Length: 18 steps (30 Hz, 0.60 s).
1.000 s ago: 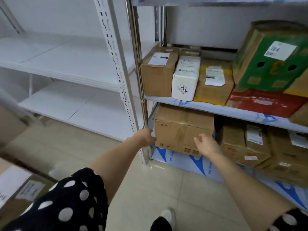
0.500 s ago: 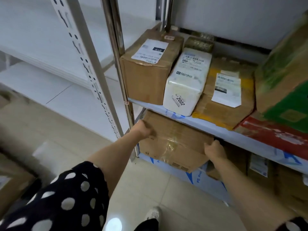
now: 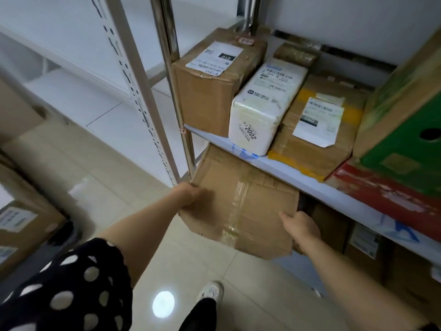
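A taped brown cardboard box (image 3: 241, 199) sticks out of the lowest level of a metal shelf rack, its front part past the shelf edge. My left hand (image 3: 188, 193) grips the box's left edge near the rack post. My right hand (image 3: 301, 226) grips its right front corner, fingers curled round the side. The back of the box is hidden under the shelf board (image 3: 310, 185) above it.
On the shelf above sit a brown labelled box (image 3: 214, 87), a white parcel marked 2002 (image 3: 262, 108), a taped brown parcel (image 3: 317, 132), a green box (image 3: 410, 115) and a red box (image 3: 386, 194). Steel posts (image 3: 171, 80) stand left. More boxes (image 3: 19, 225) lie on the floor at left.
Both hands reached the low box and took hold of its sides. The box has slid forward out of the shelf, and my view has moved closer and downward.
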Available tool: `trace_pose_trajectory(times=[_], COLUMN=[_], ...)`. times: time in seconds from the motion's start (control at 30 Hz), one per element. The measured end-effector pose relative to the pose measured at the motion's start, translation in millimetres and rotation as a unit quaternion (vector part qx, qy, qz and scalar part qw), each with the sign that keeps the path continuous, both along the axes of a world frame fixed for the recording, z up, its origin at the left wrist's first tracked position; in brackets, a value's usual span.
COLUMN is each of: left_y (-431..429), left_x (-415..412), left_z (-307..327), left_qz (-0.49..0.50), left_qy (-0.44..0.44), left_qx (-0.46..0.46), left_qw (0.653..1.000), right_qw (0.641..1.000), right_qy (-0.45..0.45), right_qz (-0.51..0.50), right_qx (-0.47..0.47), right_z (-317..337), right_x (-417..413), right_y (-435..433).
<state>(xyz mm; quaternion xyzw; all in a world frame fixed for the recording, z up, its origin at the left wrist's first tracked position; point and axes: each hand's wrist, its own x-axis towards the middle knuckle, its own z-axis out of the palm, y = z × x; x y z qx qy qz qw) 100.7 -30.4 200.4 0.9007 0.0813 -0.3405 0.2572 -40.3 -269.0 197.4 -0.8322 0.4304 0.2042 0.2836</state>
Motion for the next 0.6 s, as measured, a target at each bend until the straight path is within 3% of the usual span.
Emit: trace_pose_trajectory(times=[0.1, 0.17, 0.43, 0.6], left_y=[14, 20, 3, -7], left_x=[-17, -19, 17, 38], left_z=[-8, -8, -20, -17], left_qz=[0.06, 0.077, 0.073, 0.05], left_qy=[0.103, 0.126, -0.001, -0.023], left_qx=[-0.027, -0.014, -0.043, -0.085], left_qw=[0.993, 0.989, 0.996, 0.995], right_qw=[0.999, 0.998, 0.996, 0.977], right_qy=[0.038, 0.04, -0.009, -0.087], right_qz=[0.019, 0.005, -0.057, -0.138], right_qx=[0.026, 0.057, 0.073, 0.14], right_z=[-1, -4, -12, -19], right_x=[-9, -10, 18, 33], right_y=[-1, -2, -12, -29])
